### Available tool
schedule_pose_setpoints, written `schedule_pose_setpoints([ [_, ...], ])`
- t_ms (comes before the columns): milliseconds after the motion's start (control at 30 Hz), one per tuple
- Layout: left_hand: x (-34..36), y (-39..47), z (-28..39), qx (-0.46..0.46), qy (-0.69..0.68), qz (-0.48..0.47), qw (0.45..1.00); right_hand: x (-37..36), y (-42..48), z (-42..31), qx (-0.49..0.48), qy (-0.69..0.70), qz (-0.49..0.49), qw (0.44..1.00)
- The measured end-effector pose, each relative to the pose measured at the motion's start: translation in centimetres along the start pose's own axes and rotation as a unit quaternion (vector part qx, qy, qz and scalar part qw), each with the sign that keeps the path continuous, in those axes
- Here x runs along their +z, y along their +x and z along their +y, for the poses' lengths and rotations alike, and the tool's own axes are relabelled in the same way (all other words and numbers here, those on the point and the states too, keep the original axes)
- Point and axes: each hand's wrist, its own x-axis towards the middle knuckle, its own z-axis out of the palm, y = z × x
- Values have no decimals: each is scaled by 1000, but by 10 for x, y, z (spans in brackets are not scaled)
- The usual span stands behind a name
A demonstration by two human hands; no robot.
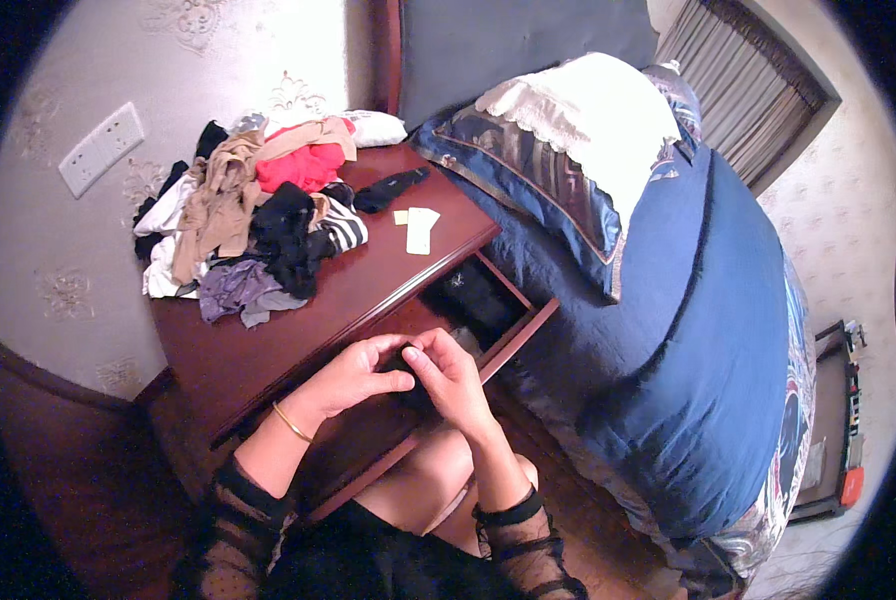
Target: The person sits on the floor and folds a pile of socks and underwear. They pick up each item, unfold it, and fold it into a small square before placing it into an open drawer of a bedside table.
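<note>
Both my hands meet over an open drawer (521, 339) of a dark red wooden cabinet. My left hand (361, 377) and my right hand (444, 379) pinch a small black cloth item (406, 384) between thumbs and fingers; its shape is largely hidden. Black cloth (472, 298) lies in the far end of the drawer. On the cabinet top (283, 352) is a heap of socks and garments: tan cloth (226, 195), red cloth (301, 166), black cloth (286, 232), a black-and-white striped piece (345, 223) and purple cloth (238, 289). One black sock (391, 189) lies apart at the right.
Small pale cards (419, 231) lie on the cabinet top. A white plastic packet (376, 127) is at its back edge. Right of the cabinet stands a bed with a blue cover (643, 330) and a pillow (523, 165) under white lace-edged cloth. A wall socket panel (102, 150) is at the left.
</note>
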Motion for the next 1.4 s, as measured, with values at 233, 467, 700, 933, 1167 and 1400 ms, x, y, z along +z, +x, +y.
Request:
schedule_pose_setpoints([
  [233,6,53,-19,36,-34,137,989,-53,13,16,-76,17,423,903],
  [467,8,112,-68,45,-6,142,989,-50,-21,96,-168,-253,372,877],
  [700,-6,146,-115,-83,-11,60,995,-47,-16,110,-176,-117,423,881],
  [933,10,156,-135,50,277,159,946,-45,-18,108,-153,-122,413,889],
  [1167,22,143,-112,85,402,160,897,-45,-19,106,-142,-132,407,893],
  [1400,16,124,-109,237,557,11,796,-45,-18,105,-150,-123,408,892],
])
